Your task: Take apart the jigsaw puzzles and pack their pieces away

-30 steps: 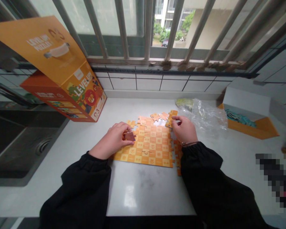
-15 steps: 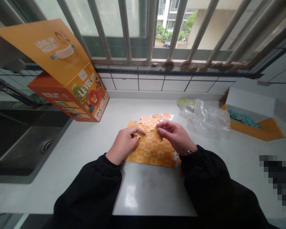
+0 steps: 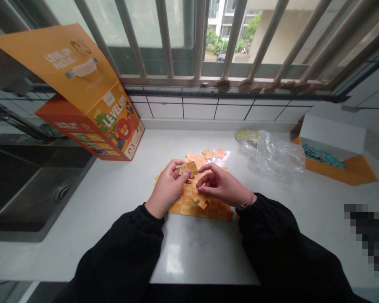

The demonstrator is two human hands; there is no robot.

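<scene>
My left hand (image 3: 170, 185) pinches a yellow puzzle piece (image 3: 191, 167) between thumb and fingers, raised over the puzzle. My right hand (image 3: 222, 185) is just to the right, thumb and fingers apart and partly curled, with nothing visible between them. Under both hands lies the orange-and-yellow checked jigsaw puzzle (image 3: 189, 206) on the counter, partly hidden by them. A loose yellow piece (image 3: 202, 203) rests askew on it, below my right fingertips. Several peach-coloured pieces (image 3: 220, 153) lie at the puzzle's far edge.
An orange puzzle box (image 3: 113, 126) with its lid up stands at the back left, beside the dark sink (image 3: 31, 185). A crumpled clear plastic bag (image 3: 271, 155) lies at the back right. Farther right, an open orange box (image 3: 353, 170) holds teal pieces (image 3: 324, 156). Window bars run behind.
My left hand has lifted its piece and turned it face up. My right hand has let go of a yellow piece and its fingers have spread. A loose piece now shows askew on the puzzle.
</scene>
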